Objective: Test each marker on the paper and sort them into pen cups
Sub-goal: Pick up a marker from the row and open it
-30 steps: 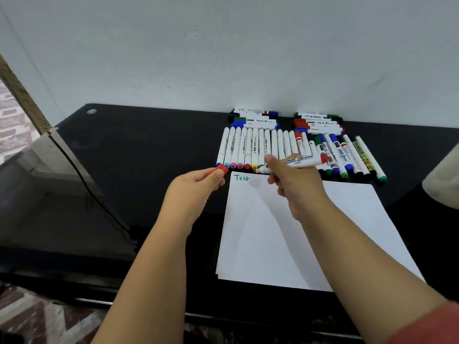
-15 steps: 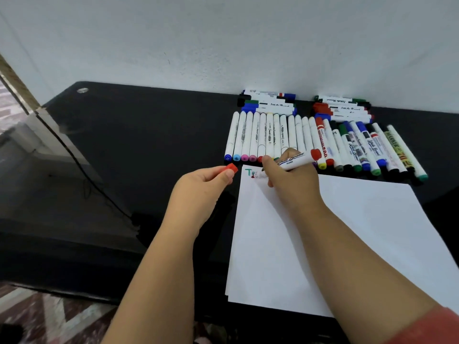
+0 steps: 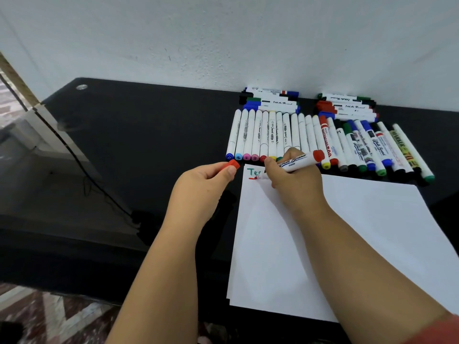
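My right hand [image 3: 290, 178] grips a white whiteboard marker [image 3: 296, 162] with a red end, its tip down on the white paper [image 3: 347, 244] at the top left corner. A short red stroke [image 3: 252, 178] lies under the green word "Test" [image 3: 253, 172], which my hand partly hides. My left hand [image 3: 201, 187] hovers over the black table beside the paper and pinches the marker's red cap [image 3: 233, 164] between thumb and finger. No pen cups are in view.
A row of several markers [image 3: 323, 142] lies on the black table [image 3: 149, 135] just beyond the paper, with two small stacks of markers [image 3: 272, 100] against the white wall. A dark cable [image 3: 82, 167] hangs at the table's left edge.
My right hand lowered the marker tip onto the paper and drew a red stroke under the green word. My left hand kept holding the red cap. The view tilted down and left.
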The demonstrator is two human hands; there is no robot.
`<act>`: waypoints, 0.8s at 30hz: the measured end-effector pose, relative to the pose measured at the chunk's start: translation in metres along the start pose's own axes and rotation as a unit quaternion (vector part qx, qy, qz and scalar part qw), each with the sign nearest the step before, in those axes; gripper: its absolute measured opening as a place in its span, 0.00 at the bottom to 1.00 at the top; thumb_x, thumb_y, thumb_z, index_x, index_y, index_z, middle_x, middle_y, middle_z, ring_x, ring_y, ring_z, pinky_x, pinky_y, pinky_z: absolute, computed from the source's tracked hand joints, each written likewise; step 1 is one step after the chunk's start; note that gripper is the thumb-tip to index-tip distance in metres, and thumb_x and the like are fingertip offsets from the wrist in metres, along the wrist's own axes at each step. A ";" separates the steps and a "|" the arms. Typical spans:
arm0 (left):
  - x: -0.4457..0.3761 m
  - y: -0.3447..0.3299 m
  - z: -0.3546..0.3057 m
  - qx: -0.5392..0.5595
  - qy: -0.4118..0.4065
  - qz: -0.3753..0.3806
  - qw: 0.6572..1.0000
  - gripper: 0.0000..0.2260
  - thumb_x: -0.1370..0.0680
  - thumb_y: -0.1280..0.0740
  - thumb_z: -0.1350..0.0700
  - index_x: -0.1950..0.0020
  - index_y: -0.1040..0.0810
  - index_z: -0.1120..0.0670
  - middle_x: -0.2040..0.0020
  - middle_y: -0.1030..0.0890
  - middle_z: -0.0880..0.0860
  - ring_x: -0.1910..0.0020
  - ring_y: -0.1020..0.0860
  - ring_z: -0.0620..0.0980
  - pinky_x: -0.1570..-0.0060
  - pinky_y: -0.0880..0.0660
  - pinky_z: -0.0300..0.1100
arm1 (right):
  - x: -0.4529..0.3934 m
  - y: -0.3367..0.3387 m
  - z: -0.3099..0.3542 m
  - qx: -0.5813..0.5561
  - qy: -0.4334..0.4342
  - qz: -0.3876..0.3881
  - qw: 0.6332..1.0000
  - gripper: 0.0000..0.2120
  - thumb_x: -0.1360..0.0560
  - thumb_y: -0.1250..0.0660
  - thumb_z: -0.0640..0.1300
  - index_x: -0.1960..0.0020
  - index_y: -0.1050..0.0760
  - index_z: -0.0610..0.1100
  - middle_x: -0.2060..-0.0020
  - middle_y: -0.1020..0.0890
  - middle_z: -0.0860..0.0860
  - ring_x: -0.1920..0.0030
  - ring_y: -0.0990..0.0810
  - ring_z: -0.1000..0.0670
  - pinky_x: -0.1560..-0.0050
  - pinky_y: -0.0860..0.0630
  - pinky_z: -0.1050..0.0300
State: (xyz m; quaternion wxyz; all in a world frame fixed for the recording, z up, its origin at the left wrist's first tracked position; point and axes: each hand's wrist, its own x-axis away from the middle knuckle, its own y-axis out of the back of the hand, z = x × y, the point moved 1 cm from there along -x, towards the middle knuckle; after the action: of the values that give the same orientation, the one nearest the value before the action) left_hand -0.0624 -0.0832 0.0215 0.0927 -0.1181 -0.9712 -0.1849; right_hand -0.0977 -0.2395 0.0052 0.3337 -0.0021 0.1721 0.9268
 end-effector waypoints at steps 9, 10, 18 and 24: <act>0.001 -0.002 -0.002 0.003 -0.004 0.005 1.000 0.09 0.23 0.35 0.46 0.45 0.20 0.41 0.56 0.21 0.38 0.58 0.25 0.37 0.69 0.35 0.29 | 0.002 0.002 -0.001 0.002 -0.003 0.008 1.000 0.15 0.26 0.33 0.42 0.66 0.35 0.42 0.71 0.27 0.45 0.66 0.27 0.50 0.71 0.34 0.67; 0.001 -0.002 -0.001 0.004 -0.004 0.005 1.000 0.09 0.23 0.35 0.46 0.45 0.20 0.41 0.56 0.20 0.38 0.58 0.25 0.37 0.69 0.35 0.29 | 0.002 0.002 -0.001 -0.001 -0.003 0.003 1.000 0.14 0.26 0.33 0.42 0.66 0.35 0.42 0.71 0.27 0.45 0.67 0.27 0.50 0.71 0.34 0.67; 0.001 -0.003 -0.001 0.006 0.002 0.005 1.000 0.08 0.23 0.35 0.46 0.45 0.20 0.41 0.58 0.20 0.37 0.58 0.24 0.36 0.68 0.35 0.29 | 0.002 0.001 0.000 0.019 -0.001 0.006 1.000 0.16 0.26 0.33 0.41 0.67 0.36 0.44 0.71 0.28 0.48 0.69 0.29 0.52 0.72 0.36 0.67; 0.001 -0.003 -0.002 0.001 0.003 0.006 1.000 0.09 0.23 0.35 0.46 0.45 0.20 0.41 0.56 0.20 0.38 0.57 0.25 0.38 0.68 0.35 0.31 | 0.003 0.003 0.000 0.020 0.001 -0.011 1.000 0.14 0.26 0.34 0.40 0.66 0.36 0.42 0.72 0.31 0.49 0.73 0.33 0.57 0.74 0.37 0.68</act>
State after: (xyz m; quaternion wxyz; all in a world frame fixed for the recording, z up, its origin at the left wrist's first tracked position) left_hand -0.0641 -0.0862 0.0228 0.0966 -0.1230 -0.9705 -0.1833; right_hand -0.1016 -0.2401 0.0059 0.3438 0.0019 0.1908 0.9194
